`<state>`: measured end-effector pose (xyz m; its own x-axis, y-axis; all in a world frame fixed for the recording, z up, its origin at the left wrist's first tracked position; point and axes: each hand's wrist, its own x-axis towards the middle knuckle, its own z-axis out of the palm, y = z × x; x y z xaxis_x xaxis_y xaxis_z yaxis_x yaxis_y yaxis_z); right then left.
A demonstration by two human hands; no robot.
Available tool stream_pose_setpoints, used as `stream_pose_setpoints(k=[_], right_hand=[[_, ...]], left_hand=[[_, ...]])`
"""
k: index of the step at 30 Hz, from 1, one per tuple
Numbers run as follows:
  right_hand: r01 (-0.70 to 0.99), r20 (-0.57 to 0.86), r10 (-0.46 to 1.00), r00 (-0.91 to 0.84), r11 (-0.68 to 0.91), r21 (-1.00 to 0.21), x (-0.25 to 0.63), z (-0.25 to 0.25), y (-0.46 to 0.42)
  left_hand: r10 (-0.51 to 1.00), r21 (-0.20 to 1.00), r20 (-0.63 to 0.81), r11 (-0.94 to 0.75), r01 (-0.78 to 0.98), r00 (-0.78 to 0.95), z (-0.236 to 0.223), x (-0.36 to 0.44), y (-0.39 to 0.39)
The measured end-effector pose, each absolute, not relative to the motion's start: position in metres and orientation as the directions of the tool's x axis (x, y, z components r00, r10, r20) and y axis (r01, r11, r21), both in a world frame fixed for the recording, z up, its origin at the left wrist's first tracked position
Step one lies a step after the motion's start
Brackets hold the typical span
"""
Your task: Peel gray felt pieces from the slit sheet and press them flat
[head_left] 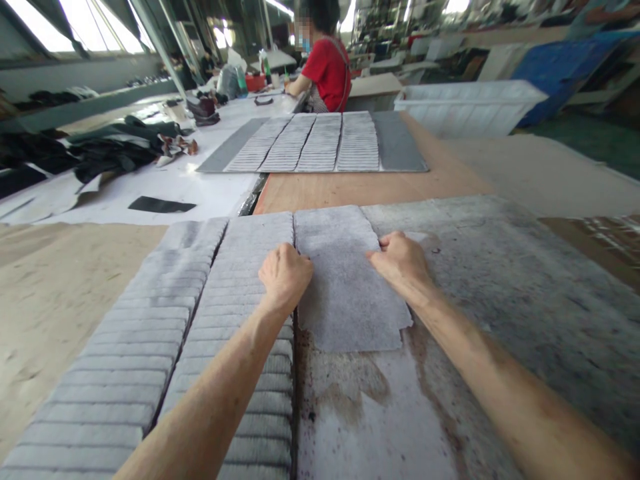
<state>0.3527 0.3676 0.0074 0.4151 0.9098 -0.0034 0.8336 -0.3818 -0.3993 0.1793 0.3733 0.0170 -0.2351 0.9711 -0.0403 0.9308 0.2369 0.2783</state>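
Observation:
A grey, felt-like sheet [353, 287] with ragged edges lies in front of me on a stained board. My left hand [286, 277] is closed at its left edge, with the fingertips mostly hidden. At the opposite edge, my right hand [401, 261] pinches the sheet between thumb and fingers. Left of the sheet run two columns of overlapping grey strips, a nearer column [240, 293] beneath my left forearm and an outer column [120, 360]. The stained board [480, 267] shows to the right of the sheet and below it.
Beyond the board, a grey panel [400, 143] carries several columns of similar strips. A dark strip [161, 204] and dark material [115, 147] lie on the white table at left. A person in red [327, 73] sits farther back, near a white bin [465, 107].

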Motion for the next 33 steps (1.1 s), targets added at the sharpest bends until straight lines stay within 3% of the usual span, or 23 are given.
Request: stream_pose_setpoints(k=[8, 13, 22, 28, 33], right_hand=[[0.953, 0.318, 0.906, 0.278, -0.220, -0.207, 0.332, -0.001, 0.340], [0.989, 0.410, 0.904, 0.120, -0.072, -0.131, 0.336, -0.002, 0.337], [0.970, 0.366, 0.908, -0.207, 0.238, -0.043, 0.334, -0.015, 0.311], [0.976, 0.328, 0.923, -0.201, 0.216, -0.011, 0.331, -0.026, 0.305], [0.982, 0.318, 0.930, -0.182, 0.187, 0.016, 0.328, -0.026, 0.304]], left_hand=[[0.974, 0.173, 0.169, 0.121, 0.978, -0.150, 0.012, 0.186, 0.356], [0.965, 0.156, 0.258, 0.012, 0.988, -0.053, 0.015, 0.173, 0.351], [0.949, 0.191, 0.268, -0.221, 0.957, 0.165, 0.017, 0.127, 0.327], [0.948, 0.229, 0.298, -0.185, 0.956, 0.112, 0.000, 0.095, 0.279], [0.851, 0.088, 0.475, -0.300, 0.950, 0.224, -0.019, 0.070, 0.212]])
